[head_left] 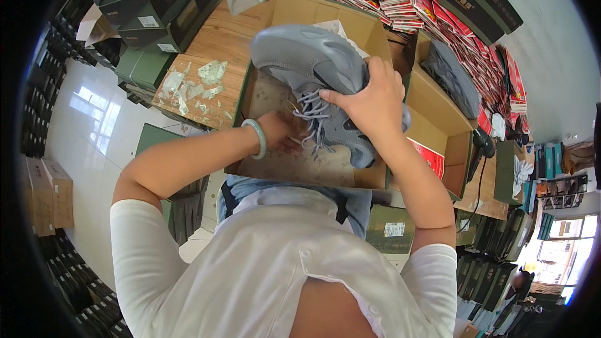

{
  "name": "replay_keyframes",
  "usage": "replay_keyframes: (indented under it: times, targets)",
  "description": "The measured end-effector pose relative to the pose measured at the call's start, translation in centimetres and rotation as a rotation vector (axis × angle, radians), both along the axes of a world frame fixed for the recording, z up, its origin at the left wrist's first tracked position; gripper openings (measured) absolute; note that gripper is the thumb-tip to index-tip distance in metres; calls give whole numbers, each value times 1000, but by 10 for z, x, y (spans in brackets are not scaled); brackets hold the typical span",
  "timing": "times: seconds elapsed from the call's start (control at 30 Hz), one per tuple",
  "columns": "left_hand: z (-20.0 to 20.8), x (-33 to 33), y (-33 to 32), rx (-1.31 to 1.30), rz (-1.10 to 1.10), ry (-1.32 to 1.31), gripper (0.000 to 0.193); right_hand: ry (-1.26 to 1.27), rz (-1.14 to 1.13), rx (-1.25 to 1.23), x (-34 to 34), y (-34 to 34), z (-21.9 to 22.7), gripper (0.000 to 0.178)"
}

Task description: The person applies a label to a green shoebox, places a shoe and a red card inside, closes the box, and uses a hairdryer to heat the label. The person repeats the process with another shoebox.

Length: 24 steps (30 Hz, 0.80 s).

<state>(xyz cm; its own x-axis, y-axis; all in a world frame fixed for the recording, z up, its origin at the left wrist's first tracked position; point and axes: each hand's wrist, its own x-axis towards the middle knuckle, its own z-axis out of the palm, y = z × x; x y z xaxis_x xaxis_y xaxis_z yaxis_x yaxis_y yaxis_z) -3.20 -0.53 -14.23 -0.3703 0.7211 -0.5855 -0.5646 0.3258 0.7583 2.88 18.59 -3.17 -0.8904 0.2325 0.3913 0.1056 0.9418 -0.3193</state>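
Observation:
A grey sneaker (300,62) with grey laces is tilted above an open shoebox (250,100), its thick sole turned up and away from me. My right hand (375,97) grips it from the right, thumb by the laces and fingers over the sole's side. Curled at the laces (315,116) is my left hand (285,133), with a pale green bangle (258,138) on its wrist; the laces partly cover its fingertips. White paper (341,31) shows behind the shoe inside the box.
To the right stands another open box (444,103) holding a grey shoe (451,75) and a red card (427,158). Torn paper scraps (188,91) lie on the wooden table (235,31). Dark shoeboxes (156,6) are stacked at left; red packets (438,31) pile up behind.

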Motion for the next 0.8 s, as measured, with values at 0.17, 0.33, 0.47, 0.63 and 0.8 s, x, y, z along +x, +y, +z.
replay_keyframes:
  times: [0.17,0.33,0.47,0.63,0.8]
  targets:
    - [-26,11,12,-116,212,-180,20,-190,-8,-10,-7,-9,-10,78]
    - [-132,7,24,-389,-191,479,18,-220,45,31,-12,-23,-23,79]
    - [-164,23,16,-146,-28,447,24,-258,97,1,-13,-20,-28,80]
    - [-61,44,27,-149,35,153,33,-236,102,-5,-7,-18,-33,81]
    - [-81,38,23,-162,230,-47,41,-208,131,3,-14,-14,-38,76]
